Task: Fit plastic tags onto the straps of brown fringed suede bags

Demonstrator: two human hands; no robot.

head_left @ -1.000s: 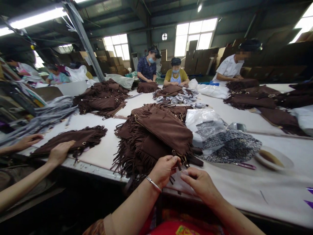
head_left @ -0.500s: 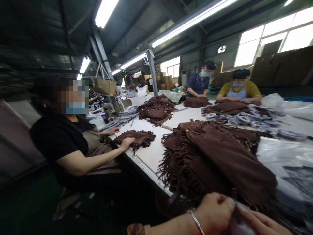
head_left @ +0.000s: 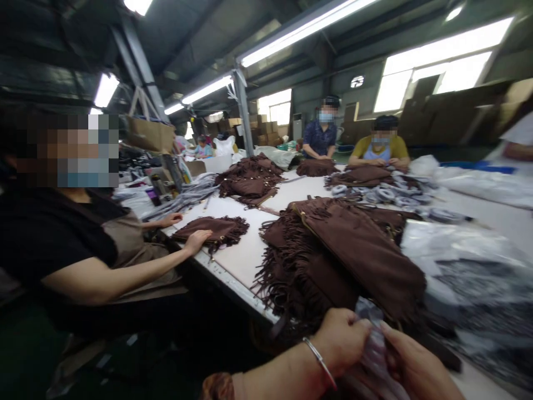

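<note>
At the bottom of the head view, my left hand (head_left: 343, 339), with a bracelet at the wrist, is closed on a crumpled clear plastic bag (head_left: 375, 347). My right hand (head_left: 418, 364) grips the other side of the same bag, its fingers partly hidden behind the plastic. Something reddish shows through the bag, too unclear to name. Just beyond my hands lies a pile of dark brown fringed bags (head_left: 358, 250) with zippers, heaped on the white table (head_left: 239, 272).
At the left, a seated person (head_left: 125, 266) rests both hands by a brown fringed bag (head_left: 212, 230). Clear plastic packaging (head_left: 470, 283) lies at the right. Grey coils (head_left: 385, 194), another brown pile (head_left: 250, 178) and two people are farther back.
The view has swung to the right and the scene has shifted left. My hands have come up a little, and more of the plastic bag shows between them.
</note>
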